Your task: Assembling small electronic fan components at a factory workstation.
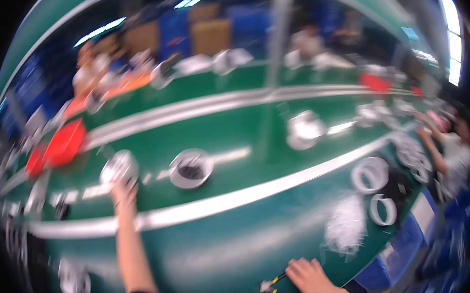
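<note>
My left arm stretches out over the green conveyor belt (247, 162). At its end my left hand (124, 193) has its fingers closed on the near rim of a white round housing (120, 166); motion blur softens the fingertips. Low in the picture, my right hand (311, 280) lies on the green worktop (210, 262) with its fingers stretched out. Just left of it are cutting pliers (268, 287) with black and yellow handles, whose ends come up close to the fingers. A second white housing (192, 169) with dark contents stands on the belt, right of my left hand.
White rings (370, 175) and a heap of thin clear strips (345, 225) lie on the worktop at right. A white part (74, 279) sits at lower left. Red trays (66, 142) stand far left. A co-worker (456, 147) works at right; others sit beyond the belt.
</note>
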`<action>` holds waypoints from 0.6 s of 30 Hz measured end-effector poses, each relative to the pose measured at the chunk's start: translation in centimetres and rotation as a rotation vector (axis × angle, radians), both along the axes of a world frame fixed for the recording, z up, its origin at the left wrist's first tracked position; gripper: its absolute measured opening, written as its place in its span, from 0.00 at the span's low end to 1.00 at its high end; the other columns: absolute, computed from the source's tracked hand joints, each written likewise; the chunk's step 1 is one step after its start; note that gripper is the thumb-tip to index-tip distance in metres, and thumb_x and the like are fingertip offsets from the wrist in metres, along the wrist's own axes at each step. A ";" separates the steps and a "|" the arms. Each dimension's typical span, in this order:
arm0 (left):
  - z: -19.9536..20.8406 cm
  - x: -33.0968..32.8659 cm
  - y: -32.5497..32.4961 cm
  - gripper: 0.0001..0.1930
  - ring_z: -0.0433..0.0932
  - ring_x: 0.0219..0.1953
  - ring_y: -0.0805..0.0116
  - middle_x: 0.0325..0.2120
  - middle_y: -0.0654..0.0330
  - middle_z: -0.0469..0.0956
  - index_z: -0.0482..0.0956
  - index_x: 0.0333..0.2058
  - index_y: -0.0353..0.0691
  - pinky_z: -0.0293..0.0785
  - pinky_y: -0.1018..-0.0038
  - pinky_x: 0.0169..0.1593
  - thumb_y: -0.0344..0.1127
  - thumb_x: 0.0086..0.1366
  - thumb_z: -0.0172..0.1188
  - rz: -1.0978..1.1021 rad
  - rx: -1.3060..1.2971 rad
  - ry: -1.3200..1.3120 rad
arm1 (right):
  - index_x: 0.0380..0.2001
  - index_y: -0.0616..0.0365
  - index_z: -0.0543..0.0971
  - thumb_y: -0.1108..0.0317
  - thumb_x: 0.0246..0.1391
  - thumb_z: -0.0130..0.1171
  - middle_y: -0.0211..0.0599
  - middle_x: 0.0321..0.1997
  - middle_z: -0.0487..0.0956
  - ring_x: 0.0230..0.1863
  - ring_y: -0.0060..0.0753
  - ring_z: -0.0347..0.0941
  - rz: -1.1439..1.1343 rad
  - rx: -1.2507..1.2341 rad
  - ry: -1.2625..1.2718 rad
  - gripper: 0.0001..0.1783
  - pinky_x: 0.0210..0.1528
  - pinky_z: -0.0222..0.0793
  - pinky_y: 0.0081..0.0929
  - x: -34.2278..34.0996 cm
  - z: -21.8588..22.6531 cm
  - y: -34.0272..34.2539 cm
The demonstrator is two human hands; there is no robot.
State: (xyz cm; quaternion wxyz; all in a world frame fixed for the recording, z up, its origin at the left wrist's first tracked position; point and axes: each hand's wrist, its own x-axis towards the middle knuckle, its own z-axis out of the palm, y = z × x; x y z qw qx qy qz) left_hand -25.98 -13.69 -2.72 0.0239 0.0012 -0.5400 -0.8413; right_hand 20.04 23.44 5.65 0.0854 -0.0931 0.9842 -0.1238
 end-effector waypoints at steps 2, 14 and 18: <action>-0.7 -1.5 -1.8 0.25 0.66 0.48 0.57 0.50 0.54 0.62 0.59 0.52 0.44 0.70 0.66 0.45 0.50 0.59 0.43 0.160 0.275 -0.204 | 0.53 0.64 0.58 0.52 0.26 0.64 0.51 0.53 0.60 0.55 0.51 0.54 -0.021 -0.052 -0.009 0.50 0.58 0.47 0.49 0.8 -1.0 0.4; 5.9 13.3 2.4 0.14 0.70 0.40 0.63 0.37 0.58 0.70 0.67 0.39 0.40 0.71 0.63 0.42 0.29 0.51 0.49 -0.227 0.230 -0.205 | 0.37 0.56 0.70 0.53 0.30 0.64 0.41 0.36 0.69 0.40 0.41 0.67 -0.219 -0.248 0.003 0.30 0.40 0.64 0.38 -1.4 -3.1 1.7; 7.5 25.2 6.2 0.18 0.68 0.45 0.59 0.43 0.56 0.67 0.63 0.44 0.43 0.69 0.61 0.46 0.28 0.52 0.47 -0.335 0.230 -0.311 | 0.34 0.55 0.73 0.63 0.34 0.64 0.35 0.28 0.70 0.24 0.32 0.66 -0.214 -0.570 0.286 0.20 0.27 0.65 0.24 -4.1 1.5 0.7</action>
